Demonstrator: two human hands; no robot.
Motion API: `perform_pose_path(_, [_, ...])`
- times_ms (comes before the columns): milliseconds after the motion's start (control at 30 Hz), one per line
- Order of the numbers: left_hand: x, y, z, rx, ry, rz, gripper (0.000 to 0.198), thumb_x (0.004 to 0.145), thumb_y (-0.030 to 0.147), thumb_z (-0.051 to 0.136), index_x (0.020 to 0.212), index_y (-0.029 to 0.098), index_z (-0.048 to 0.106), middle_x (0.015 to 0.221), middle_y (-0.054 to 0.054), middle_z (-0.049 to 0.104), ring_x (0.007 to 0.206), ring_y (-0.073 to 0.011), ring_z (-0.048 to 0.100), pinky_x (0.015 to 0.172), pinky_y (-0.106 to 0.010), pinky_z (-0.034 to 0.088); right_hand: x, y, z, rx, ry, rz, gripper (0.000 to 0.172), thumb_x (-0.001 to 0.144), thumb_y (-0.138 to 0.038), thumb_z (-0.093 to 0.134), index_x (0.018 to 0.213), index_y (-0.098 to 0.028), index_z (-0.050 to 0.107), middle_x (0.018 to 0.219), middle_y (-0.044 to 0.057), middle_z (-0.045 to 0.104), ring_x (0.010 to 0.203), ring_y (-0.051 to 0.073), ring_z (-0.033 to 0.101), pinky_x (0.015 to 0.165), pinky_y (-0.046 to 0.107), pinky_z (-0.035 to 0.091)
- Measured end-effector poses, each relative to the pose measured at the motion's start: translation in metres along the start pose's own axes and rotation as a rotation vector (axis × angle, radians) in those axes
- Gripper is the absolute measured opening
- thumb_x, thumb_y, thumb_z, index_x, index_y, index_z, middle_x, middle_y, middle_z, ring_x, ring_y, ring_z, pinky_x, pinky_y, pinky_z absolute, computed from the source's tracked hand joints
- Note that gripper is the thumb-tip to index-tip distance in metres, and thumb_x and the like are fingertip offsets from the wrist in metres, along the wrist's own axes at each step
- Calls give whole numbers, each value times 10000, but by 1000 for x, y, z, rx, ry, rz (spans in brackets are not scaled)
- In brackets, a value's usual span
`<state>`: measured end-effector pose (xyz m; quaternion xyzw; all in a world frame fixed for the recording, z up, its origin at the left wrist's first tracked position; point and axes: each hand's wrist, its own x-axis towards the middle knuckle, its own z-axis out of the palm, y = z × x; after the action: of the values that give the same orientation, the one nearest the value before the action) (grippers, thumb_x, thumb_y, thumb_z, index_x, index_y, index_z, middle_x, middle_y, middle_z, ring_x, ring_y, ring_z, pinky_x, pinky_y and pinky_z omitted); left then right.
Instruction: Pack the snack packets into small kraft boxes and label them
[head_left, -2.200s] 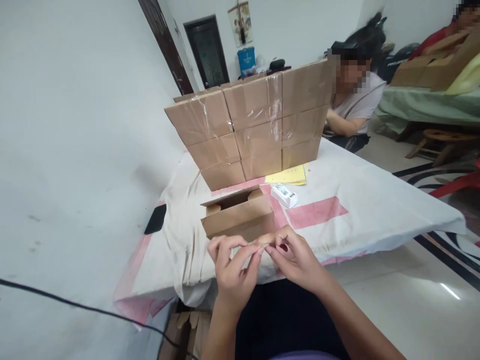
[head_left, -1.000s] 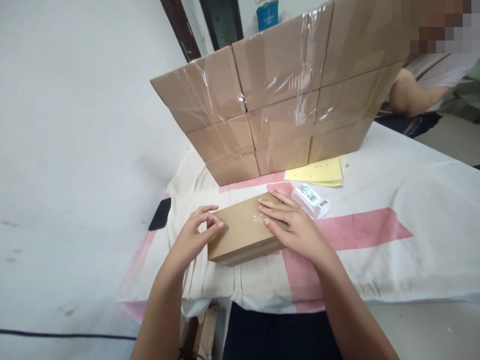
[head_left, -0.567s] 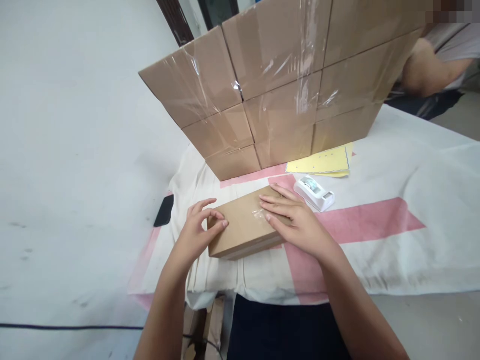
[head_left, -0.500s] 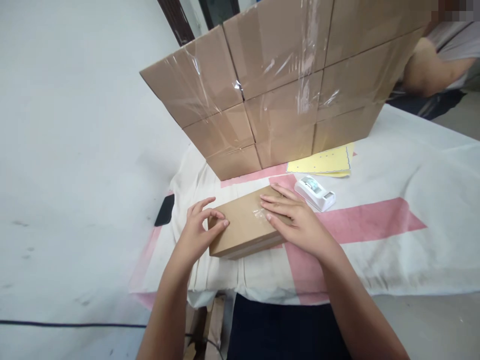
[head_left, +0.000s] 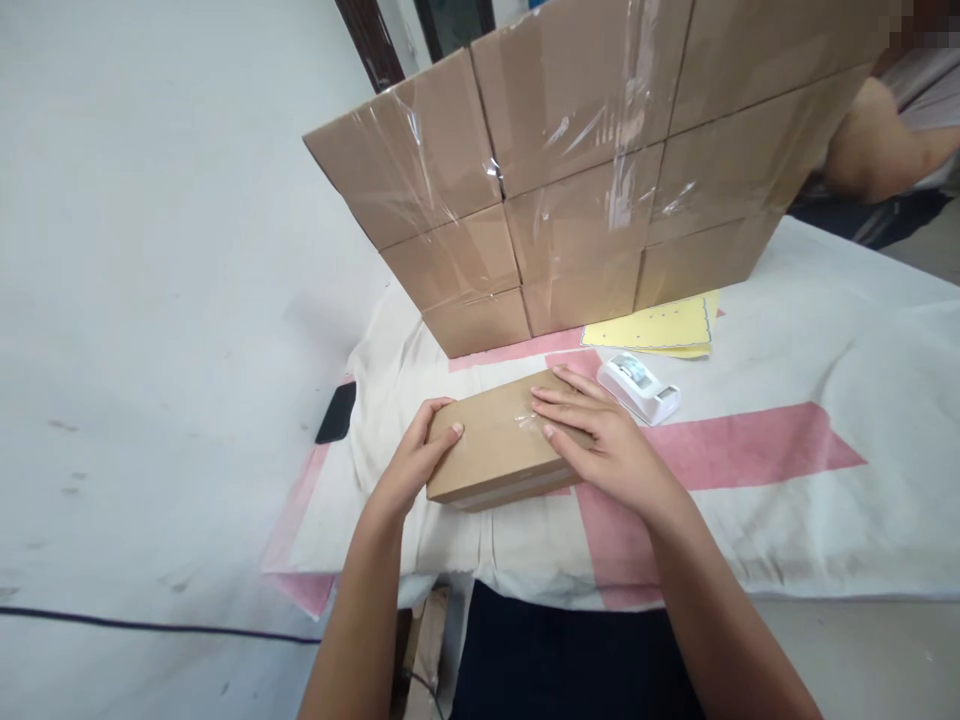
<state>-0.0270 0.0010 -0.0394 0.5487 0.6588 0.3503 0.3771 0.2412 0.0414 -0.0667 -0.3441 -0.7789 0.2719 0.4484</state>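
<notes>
The left hand (head_left: 418, 458) has closed its grip on the cardboard box (head_left: 487, 462) end; the right hand (head_left: 604, 448), spread flat, presses clear tape (head_left: 525, 420).

Bare arms over a dark navy lap

The left forearm (head_left: 360, 610) and right forearm (head_left: 712, 620) are bare along all that shows, slim and tapering toward the wrists. The left grip (head_left: 416, 460) and right grip (head_left: 604, 445) are bare hands with slender fingers and short, plain, pale nails. Between the arms, at the lower edge, lies the plain dark navy cloth of a garment (head_left: 555, 660) over the lap; whether it is trousers or a skirt cannot be told.
</notes>
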Motion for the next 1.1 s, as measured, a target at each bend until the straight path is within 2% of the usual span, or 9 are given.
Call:
perform_pose_path(167, [-3, 1, -4, -19, -79, -1, 533, 843, 521, 675, 1282, 285, 485, 1326, -55, 597, 1200, -267, 604, 932, -343, 539, -1, 2, 6, 12, 87, -27, 296, 986, -259, 597, 1215, -281, 784, 1302, 31, 747, 1469, 324, 487, 1170, 619, 455])
perform_pose_path(367, [-2, -3, -2, -111, -44, -21, 531, 823, 509, 698, 1264, 282, 507, 1271, -46, 590, 1147, -261, 606, 914, -340, 538, -4, 14, 11, 82, 188, -149, 204, 944, -241, 628, 1056, -276, 795, 1169, 55, 789, 1386, 322, 571, 1145, 606, 468])
perform_pose_path(500, [-1, -7, -2, -119, -29, -34, 564, 810, 537, 712, 1270, 284, 507, 1291, -49, 582, 1149, -263, 597, 922, -338, 519, -2, 24, 12, 198, 232, -152, 161, 963, -308, 620, 1006, -256, 766, 1163, 88, 782, 1330, 306, 618, 1148, 592, 460])
perform_pose_path(567, [0, -8, -3, -101, -17, -35, 577, 808, 558, 712, 1272, 280, 511, 1286, -54, 584, 1158, -269, 593, 946, -345, 509, -1, 30, 13, 243, 245, -109, 240, 982, -427, 596, 997, -251, 758, 1206, 105, 769, 1340, 309, 612, 1164, 591, 439])
perform_pose_path(633, [0, -9, -3, -79, -1, -35, 578, 814, 575, 701, 1272, 275, 513, 1284, -61, 588, 1177, -281, 590, 974, -359, 501, 0, 36, 13, 264, 231, -40, 390, 965, -587, 566, 1041, -253, 752, 1322, 120, 722, 1387, 322, 572, 1179, 585, 415])
perform_pose_path(767, [-1, -6, -2, -49, 21, -63, 605, 802, 613, 699, 1270, 273, 520, 1274, -67, 609, 1178, -295, 605, 981, -374, 507, 2, 46, 11, 360, 147, 41, 685, 875, -786, 555, 1298, -262, 676, 1595, 130, 499, 1493, 340, 447, 1220, 538, 349])
perform_pose_path(833, [-1, -3, 0, -37, 53, -72, 621, 779, 640, 708, 1254, 277, 540, 1250, -63, 631, 1150, -299, 623, 950, -375, 522, 2, 48, 10, 437, 99, 64, 765, 852, -804, 578, 1403, -273, 609, 1637, 125, 440, 1529, 340, 391, 1237, 516, 318])
perform_pose_path(933, [-1, -2, 3, -12, 121, -84, 647, 741, 688, 711, 1227, 287, 566, 1216, -57, 657, 1107, -309, 641, 906, -384, 538, 3, 49, 10, 516, 52, 119, 816, 827, -813, 609, 1451, -289, 562, 1653, 112, 413, 1548, 332, 356, 1247, 484, 302])
perform_pose_path(1100, [2, -5, 5, 18, 150, -119, 719, 698, 747, 704, 1234, 285, 574, 1245, -70, 662, 1081, -327, 648, 844, -398, 554, 6, 56, 13, 613, 38, 97, 778, 821, -752, 678, 1440, -293, 566, 1645, 108, 413, 1554, 316, 342, 1259, 456, 277])
